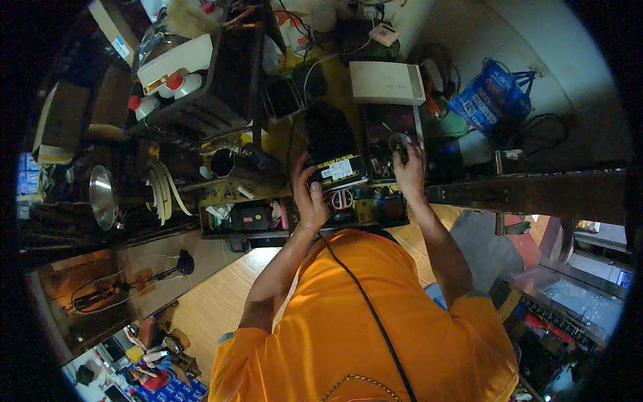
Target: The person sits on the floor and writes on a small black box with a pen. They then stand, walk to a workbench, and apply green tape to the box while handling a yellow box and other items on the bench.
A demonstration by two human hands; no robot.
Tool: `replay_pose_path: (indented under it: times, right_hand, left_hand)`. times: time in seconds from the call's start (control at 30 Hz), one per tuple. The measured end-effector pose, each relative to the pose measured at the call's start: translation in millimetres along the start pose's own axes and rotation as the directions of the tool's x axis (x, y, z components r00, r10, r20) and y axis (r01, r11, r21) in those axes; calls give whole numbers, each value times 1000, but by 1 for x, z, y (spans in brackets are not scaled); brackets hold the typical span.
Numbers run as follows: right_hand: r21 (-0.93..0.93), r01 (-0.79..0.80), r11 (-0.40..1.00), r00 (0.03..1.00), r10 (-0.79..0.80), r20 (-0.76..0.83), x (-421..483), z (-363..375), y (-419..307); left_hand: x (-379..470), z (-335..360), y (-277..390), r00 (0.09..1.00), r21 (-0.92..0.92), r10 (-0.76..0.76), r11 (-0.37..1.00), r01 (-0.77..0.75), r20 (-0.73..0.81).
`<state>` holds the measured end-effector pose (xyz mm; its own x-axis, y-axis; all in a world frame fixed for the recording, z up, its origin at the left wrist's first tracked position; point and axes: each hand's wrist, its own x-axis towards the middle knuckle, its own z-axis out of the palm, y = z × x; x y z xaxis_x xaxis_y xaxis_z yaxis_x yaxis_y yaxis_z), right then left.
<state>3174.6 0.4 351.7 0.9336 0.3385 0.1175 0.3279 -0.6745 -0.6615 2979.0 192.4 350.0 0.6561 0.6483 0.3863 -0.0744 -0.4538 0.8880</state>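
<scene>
A black box with yellow print and a white label lies tilted at the desk's front. My left hand has its fingers and thumb around the left end of it. To the right stands an open shallow box with small loose parts inside. My right hand reaches over that box, its fingertips down among the parts beside a round, ring-like item. Whether those fingers grip anything is hidden. Below the black box, scissors with pale pink-rimmed handles sit in a pulled-out drawer.
A white carton sits behind the open box. At right is a blue printed bag. A dark crate with red-capped white bottles stands left, near a metal lamp shade. A black cable hangs down my orange shirt.
</scene>
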Motion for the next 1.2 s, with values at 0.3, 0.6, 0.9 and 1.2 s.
replay_pose_path:
  times: [0.3,0.6,0.9,1.2]
  right_hand:
    - [-133,52,990,992,-36,121,8,9,30]
    - [377,136,916,982,-176,72,-28,-97,-84]
    - [557,113,823,918,-301,259,-71,-145,-124]
    - [856,-368,364,864,-207,459,-114,-60,-103]
  left_hand:
    - [0,5,-5,988,-80,146,986,-149,-42]
    - [10,3,15,994,-146,103,983,-108,-36]
    - [25,2,21,992,-47,104,993,-108,-77]
    - [33,-2,27,999,-92,-39,995,38,-9]
